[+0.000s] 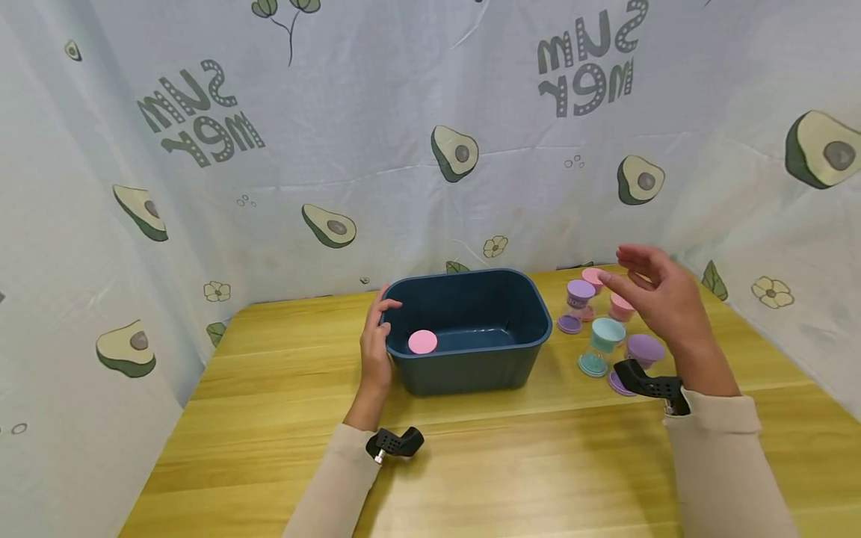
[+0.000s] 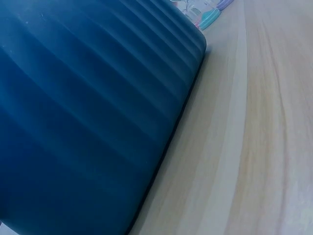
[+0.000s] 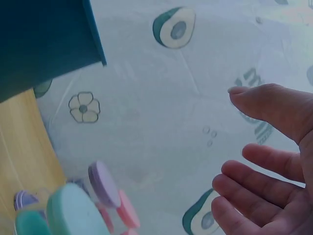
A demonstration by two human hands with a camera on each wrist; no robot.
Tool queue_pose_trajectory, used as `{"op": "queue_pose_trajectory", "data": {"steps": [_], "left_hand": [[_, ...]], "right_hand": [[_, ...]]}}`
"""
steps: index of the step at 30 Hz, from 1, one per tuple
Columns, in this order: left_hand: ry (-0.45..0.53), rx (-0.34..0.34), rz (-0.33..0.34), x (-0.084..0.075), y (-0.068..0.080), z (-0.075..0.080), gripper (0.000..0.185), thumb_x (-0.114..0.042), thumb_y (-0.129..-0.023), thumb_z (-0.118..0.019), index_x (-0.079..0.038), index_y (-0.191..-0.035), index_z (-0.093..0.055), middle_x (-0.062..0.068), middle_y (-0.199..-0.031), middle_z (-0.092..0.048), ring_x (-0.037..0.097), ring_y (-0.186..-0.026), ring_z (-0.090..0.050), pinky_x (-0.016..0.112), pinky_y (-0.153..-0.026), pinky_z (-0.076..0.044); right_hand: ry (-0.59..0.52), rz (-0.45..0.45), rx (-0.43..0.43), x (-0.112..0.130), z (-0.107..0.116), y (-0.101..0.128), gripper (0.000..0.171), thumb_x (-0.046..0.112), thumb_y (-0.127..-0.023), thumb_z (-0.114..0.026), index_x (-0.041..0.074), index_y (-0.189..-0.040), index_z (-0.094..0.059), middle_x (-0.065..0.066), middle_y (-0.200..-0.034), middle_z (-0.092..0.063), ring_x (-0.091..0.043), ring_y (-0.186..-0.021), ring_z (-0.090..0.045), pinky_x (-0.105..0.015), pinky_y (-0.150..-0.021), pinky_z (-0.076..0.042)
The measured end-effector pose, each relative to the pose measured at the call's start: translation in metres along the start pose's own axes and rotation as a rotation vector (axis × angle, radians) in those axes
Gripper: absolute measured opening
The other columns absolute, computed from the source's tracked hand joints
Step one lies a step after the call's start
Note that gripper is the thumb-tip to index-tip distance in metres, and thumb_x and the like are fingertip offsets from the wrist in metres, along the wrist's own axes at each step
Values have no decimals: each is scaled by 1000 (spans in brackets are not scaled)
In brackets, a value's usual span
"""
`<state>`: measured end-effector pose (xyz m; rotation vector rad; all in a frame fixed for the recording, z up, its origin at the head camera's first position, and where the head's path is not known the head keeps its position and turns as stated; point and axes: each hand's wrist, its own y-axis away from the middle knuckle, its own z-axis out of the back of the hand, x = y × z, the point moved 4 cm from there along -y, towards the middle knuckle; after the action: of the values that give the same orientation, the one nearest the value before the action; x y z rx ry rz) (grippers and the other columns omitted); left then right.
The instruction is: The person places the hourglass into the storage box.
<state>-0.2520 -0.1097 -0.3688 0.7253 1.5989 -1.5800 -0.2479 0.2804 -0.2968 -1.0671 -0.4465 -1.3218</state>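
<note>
A dark blue plastic bin (image 1: 471, 373) stands on the table, its ribbed side wall (image 2: 98, 98) filling much of the left wrist view. My left hand (image 1: 374, 347) grips its left end, fingertips over the rim. Inside the bin shows a round pink cap (image 1: 422, 342). My right hand (image 1: 662, 295) is raised over a group of sand timers, empty, with thumb and fingers apart. Among the timers are a teal one (image 1: 602, 345), a purple one (image 1: 575, 306) at the back, another purple one (image 1: 644, 350) nearer, and pink ones (image 1: 620, 306) partly behind the hand.
The wooden table (image 1: 269, 418) reaches back to a hanging curtain (image 1: 390, 164) printed with avocados. Several timers stand close together just right of the bin. Each wrist wears a black camera mount (image 1: 397, 442).
</note>
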Motion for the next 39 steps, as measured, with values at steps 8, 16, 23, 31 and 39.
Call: {"op": "queue_pose_trajectory", "data": {"steps": [8, 16, 23, 31, 39], "left_hand": [[-1, -4, -26, 12, 0, 0, 42, -2, -89, -27, 10, -119, -54, 20, -152, -33, 32, -144, -22, 57, -115, -11], [-9, -19, -34, 28, -2, 2, 41, -10, -90, -29, 0, -119, -57, 9, -153, -35, 21, -144, -24, 55, -115, -12], [-20, -23, -18, 27, -1, 1, 41, -12, -89, -30, 0, -117, -57, 8, -153, -35, 23, -144, -24, 56, -115, -12], [-21, -30, -14, 24, -2, 0, 40, -10, -89, -30, -2, -117, -58, 8, -153, -35, 24, -144, -24, 57, -115, -11], [-24, -19, 29, 20, 3, 0, 41, -1, -89, -29, 8, -118, -55, 16, -153, -33, 32, -144, -22, 59, -114, -10]], "right_hand": [[63, -105, 8, -26, 8, -1, 71, 42, -89, -64, 4, -144, -39, -21, -143, -45, -34, -129, -44, -10, -97, -38], [118, -165, 42, -41, 6, -1, 76, 49, -88, -61, 2, -144, -38, -24, -142, -44, -43, -128, -41, -52, -105, -37], [99, -224, 122, -53, 4, 1, 81, 49, -89, -60, 1, -147, -31, -27, -148, -35, -48, -131, -34, -63, -101, -32], [71, -246, 167, -60, 6, 1, 85, 49, -88, -61, 0, -149, -28, -27, -149, -33, -48, -132, -33, -63, -102, -32], [99, -281, 192, -67, 3, 6, 87, 50, -88, -62, -5, -147, -29, -32, -143, -37, -49, -128, -37, -62, -101, -35]]}}
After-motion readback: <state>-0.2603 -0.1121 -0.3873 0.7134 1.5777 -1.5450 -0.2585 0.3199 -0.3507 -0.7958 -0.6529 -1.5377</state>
